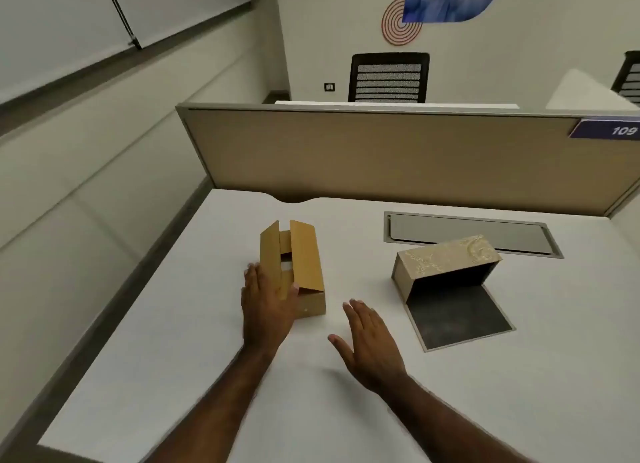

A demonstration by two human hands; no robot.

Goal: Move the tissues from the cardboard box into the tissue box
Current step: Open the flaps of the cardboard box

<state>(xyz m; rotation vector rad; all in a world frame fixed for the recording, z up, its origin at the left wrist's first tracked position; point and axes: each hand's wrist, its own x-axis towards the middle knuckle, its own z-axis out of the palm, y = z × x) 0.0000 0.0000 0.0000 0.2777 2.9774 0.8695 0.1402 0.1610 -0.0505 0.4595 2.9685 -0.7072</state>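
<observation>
A small brown cardboard box [304, 261] stands on the white desk with its top flaps partly raised; something white shows through the gap between them. My left hand [268, 300] rests against the box's near left end, fingers spread over the corner. My right hand [369, 341] hovers flat above the desk just right of the box, fingers apart, holding nothing. The beige patterned tissue box [446, 258] lies at the right, its hinged flap [457, 313] folded down on the desk, showing a dark interior.
A tan partition [381, 157] closes the desk's far edge. A grey cable hatch [467, 232] sits in the desk behind the tissue box. The desk's left edge [138, 289] runs beside a wall. Black chairs stand beyond the partition.
</observation>
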